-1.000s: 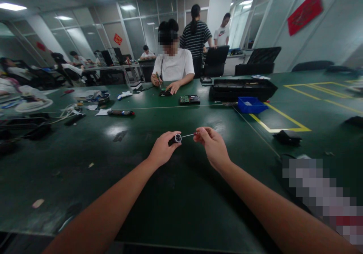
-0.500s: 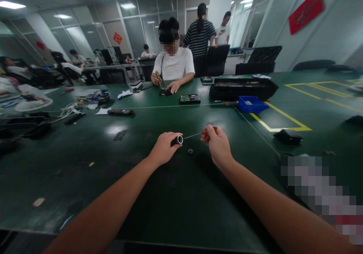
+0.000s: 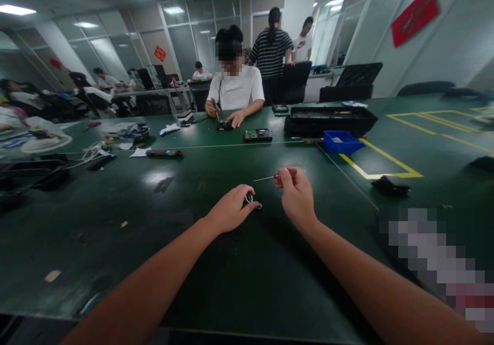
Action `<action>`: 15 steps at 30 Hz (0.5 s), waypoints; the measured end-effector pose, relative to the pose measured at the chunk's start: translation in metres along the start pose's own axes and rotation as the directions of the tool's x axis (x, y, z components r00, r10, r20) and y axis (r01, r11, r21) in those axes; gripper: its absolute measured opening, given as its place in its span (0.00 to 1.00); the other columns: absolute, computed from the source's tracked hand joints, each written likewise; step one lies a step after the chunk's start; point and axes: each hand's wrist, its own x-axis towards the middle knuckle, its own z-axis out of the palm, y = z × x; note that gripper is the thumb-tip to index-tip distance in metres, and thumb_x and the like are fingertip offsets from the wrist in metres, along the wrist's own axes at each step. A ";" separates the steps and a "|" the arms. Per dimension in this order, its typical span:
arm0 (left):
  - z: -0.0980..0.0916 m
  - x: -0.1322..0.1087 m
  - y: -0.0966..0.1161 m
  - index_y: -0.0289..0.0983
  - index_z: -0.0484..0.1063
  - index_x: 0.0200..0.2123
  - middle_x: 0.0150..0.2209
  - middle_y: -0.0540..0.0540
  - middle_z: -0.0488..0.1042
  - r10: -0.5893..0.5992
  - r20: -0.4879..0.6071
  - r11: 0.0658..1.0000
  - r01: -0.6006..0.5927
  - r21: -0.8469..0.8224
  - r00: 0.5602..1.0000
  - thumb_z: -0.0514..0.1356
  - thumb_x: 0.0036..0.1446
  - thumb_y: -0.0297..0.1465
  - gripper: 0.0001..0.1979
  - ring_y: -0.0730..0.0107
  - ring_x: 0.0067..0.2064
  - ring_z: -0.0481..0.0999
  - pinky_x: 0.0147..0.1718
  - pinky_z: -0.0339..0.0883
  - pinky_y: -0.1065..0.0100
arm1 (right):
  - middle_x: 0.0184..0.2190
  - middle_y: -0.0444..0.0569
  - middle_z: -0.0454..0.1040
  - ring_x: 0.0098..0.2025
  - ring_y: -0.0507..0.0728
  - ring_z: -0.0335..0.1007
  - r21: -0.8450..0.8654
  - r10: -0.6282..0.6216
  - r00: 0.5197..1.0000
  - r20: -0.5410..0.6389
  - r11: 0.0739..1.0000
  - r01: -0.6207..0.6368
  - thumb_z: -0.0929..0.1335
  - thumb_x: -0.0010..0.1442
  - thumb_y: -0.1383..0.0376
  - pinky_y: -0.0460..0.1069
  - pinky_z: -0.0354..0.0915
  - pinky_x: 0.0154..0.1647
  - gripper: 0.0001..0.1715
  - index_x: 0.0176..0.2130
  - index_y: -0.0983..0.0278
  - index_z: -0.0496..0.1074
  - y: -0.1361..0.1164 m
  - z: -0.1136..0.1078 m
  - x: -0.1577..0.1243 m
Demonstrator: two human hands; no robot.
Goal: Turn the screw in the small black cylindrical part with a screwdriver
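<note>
My left hand (image 3: 230, 210) is closed round a small black cylinder with a silver ring end (image 3: 249, 198), held low at the green table (image 3: 239, 278). A small dark round piece (image 3: 258, 206) lies on the table right beside its fingertips. My right hand (image 3: 296, 195) pinches a thin screwdriver with a red handle (image 3: 270, 177), its metal shaft pointing left above the cylinder without touching it.
A person in a white shirt (image 3: 236, 89) works across the table with a circuit board (image 3: 257, 135) near them. A blue bin (image 3: 341, 142), a black case (image 3: 329, 120), a black object (image 3: 390, 185) and yellow floor-tape lines sit right. Cables and clutter lie at far left.
My left hand lowered the cylinder to the table beside the small round piece, which appeared there half a second ago. The screwdriver tip came out of the cylinder and my right hand rose slightly.
</note>
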 end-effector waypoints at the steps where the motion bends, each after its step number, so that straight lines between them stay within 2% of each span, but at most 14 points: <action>1: 0.002 0.000 0.002 0.39 0.70 0.49 0.46 0.43 0.74 0.022 0.022 1.000 -0.022 0.020 1.000 0.59 0.64 0.39 0.14 0.59 0.45 0.74 0.43 0.69 0.58 | 0.34 0.48 0.75 0.36 0.56 0.72 -0.008 -0.005 1.000 0.003 1.000 0.005 0.63 0.69 0.51 0.54 0.67 0.40 0.17 0.42 0.61 0.71 0.000 0.000 0.000; 6: 0.010 0.002 0.004 0.37 0.68 0.57 0.51 0.41 0.72 0.130 0.100 0.974 -0.146 0.174 0.986 0.55 0.67 0.33 0.17 0.57 0.52 0.72 0.52 0.67 0.56 | 0.34 0.48 0.76 0.36 0.57 0.73 -0.022 -0.017 1.000 0.013 1.000 0.017 0.63 0.69 0.52 0.54 0.67 0.40 0.17 0.42 0.61 0.70 -0.002 -0.001 -0.001; 11: 0.016 0.004 0.007 0.39 0.71 0.57 0.44 0.40 0.72 0.111 0.170 0.892 -0.174 0.417 0.979 0.54 0.67 0.37 0.19 0.56 0.46 0.72 0.44 0.68 0.58 | 0.33 0.48 0.76 0.35 0.57 0.73 -0.018 -0.030 1.000 -0.005 0.999 0.030 0.62 0.68 0.51 0.54 0.67 0.39 0.18 0.41 0.61 0.71 0.000 0.002 -0.001; 15: 0.015 0.007 0.008 0.39 0.74 0.51 0.44 0.41 0.73 0.083 0.176 0.888 -0.153 0.433 0.981 0.55 0.66 0.36 0.14 0.57 0.45 0.72 0.42 0.67 0.59 | 0.33 0.48 0.76 0.35 0.57 0.73 -0.006 -0.034 0.999 0.000 0.999 0.034 0.63 0.68 0.50 0.54 0.67 0.39 0.18 0.41 0.61 0.71 0.003 0.004 0.000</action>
